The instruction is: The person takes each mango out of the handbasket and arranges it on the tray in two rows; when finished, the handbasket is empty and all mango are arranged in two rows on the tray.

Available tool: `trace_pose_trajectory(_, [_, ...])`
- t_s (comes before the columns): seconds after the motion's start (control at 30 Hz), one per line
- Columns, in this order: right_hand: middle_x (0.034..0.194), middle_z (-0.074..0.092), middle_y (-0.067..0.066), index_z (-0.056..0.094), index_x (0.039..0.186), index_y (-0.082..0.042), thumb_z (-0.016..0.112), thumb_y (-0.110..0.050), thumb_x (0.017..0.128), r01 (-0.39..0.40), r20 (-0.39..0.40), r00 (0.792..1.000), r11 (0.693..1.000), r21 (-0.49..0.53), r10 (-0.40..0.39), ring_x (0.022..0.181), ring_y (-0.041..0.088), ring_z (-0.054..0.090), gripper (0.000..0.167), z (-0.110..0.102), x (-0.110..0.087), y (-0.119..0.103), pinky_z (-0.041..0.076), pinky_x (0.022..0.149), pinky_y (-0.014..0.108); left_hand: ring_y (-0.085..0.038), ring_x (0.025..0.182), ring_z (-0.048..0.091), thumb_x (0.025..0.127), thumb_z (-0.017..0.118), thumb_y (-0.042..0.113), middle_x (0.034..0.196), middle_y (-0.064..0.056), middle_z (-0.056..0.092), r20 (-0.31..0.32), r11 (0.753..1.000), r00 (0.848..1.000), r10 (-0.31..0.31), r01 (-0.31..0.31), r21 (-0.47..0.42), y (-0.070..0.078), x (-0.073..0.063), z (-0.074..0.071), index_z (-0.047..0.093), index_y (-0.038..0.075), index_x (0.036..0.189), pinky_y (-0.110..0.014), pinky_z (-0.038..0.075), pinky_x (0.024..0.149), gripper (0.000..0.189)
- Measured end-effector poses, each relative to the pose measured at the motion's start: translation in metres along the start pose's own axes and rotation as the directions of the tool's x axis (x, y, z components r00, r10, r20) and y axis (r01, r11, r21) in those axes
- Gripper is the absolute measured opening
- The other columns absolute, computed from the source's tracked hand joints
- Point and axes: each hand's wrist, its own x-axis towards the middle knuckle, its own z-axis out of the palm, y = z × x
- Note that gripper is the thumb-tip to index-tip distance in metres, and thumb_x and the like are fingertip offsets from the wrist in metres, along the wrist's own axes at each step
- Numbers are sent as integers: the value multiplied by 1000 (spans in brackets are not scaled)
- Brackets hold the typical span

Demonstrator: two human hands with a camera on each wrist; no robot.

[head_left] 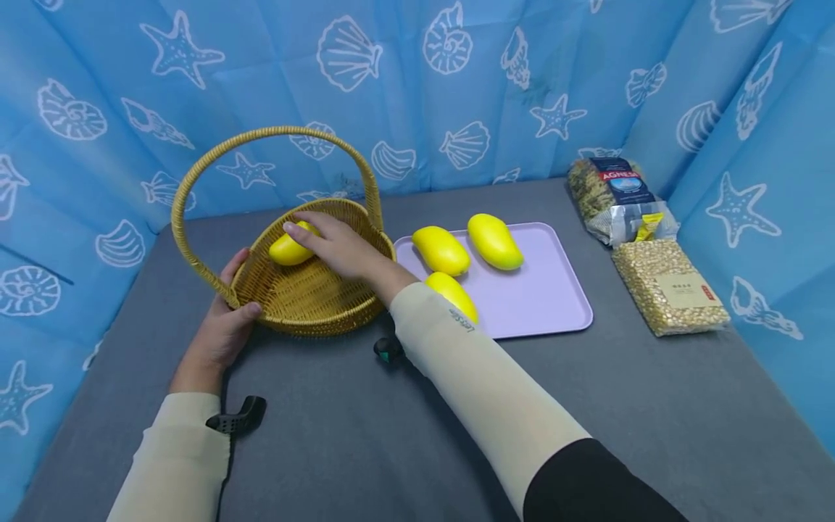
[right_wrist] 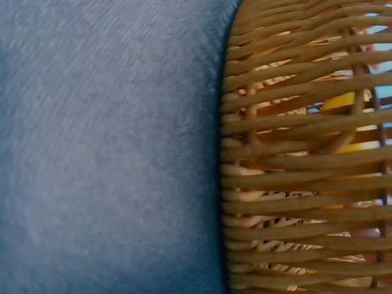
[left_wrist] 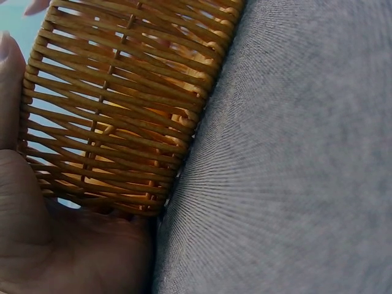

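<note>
A woven wicker basket [head_left: 313,319] with a tall arched handle stands on the left of the table. My left hand [head_left: 225,326] grips its left rim near the foot of the handle, thumb on the near side. In the left wrist view that hand [left_wrist: 67,245] lies against the slatted basket wall [left_wrist: 122,116]. My right hand [head_left: 335,246] reaches over the right rim and holds a yellow mango [head_left: 290,250] inside the basket, fingers over its top. Through the basket side [right_wrist: 294,165], the right wrist view shows bits of yellow.
Right of the basket, a lilac tray [head_left: 541,304] bears three mangoes [head_left: 441,251], one partly behind my right sleeve. A bag of pasta [head_left: 613,196] and a pack of grain [head_left: 668,286] lie at the far right. A blue shell-print curtain [head_left: 417,94] hangs behind.
</note>
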Motion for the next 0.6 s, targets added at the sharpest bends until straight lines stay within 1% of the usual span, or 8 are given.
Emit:
trace_pose_trajectory(0.17, [177,29,0,33,173,-18,33,-70,112,-37,92,994,991,-132,49,162,17,19,80,3,0,-1,14,128,40,-40,154,29,107,71,6,175,-20,22,-10,1000,1000,3,-3,1,0,0,0,20,27,175,-31,40,115,88])
trace_pose_trajectory(0.23, [176,29,2,34,173,-18,35,-72,111,-51,88,994,983,-175,68,161,21,21,82,4,-1,-1,18,128,42,-40,154,30,107,71,5,175,-19,22,-13,1000,1000,-2,2,-2,0,-1,0,21,27,175,-31,40,115,87])
trace_pose_trajectory(0.33, [168,39,6,40,170,-21,42,-72,109,-71,31,996,975,-210,79,152,25,32,80,4,-3,-1,32,121,45,-38,154,31,107,70,6,176,-17,23,-12,1000,1000,-11,11,-2,0,-2,1,20,27,175,-31,40,115,87])
trace_pose_trajectory(0.4, [162,41,6,43,168,-23,46,-74,107,-85,-9,996,971,-225,85,144,25,35,80,5,-4,-1,39,114,46,-36,154,32,107,71,7,176,-16,22,-9,1000,1000,-8,8,-1,0,-1,1,20,27,175,-30,40,115,87])
trace_pose_trajectory(0.43, [162,41,6,44,168,-25,48,-75,106,-88,-21,996,969,-230,86,143,26,35,80,5,-4,-1,40,113,46,-35,154,32,107,71,8,176,-16,21,-5,1000,1000,-4,4,1,0,-1,1,20,27,175,-30,40,115,87])
trace_pose_trajectory(0.5, [165,38,5,42,169,-27,51,-75,105,-87,-19,996,966,-243,85,146,26,33,80,4,-4,0,39,115,47,-36,155,30,107,71,9,176,-17,20,6,1000,1000,5,-5,-1,0,-1,1,20,27,175,-31,40,115,87])
trace_pose_trajectory(0.6, [174,29,4,36,172,-30,57,-72,104,-63,39,996,960,-274,76,155,29,26,82,5,-4,1,33,121,50,-38,155,28,107,71,7,176,-19,18,23,1000,1000,20,-20,-5,0,0,2,20,28,175,-32,40,115,87])
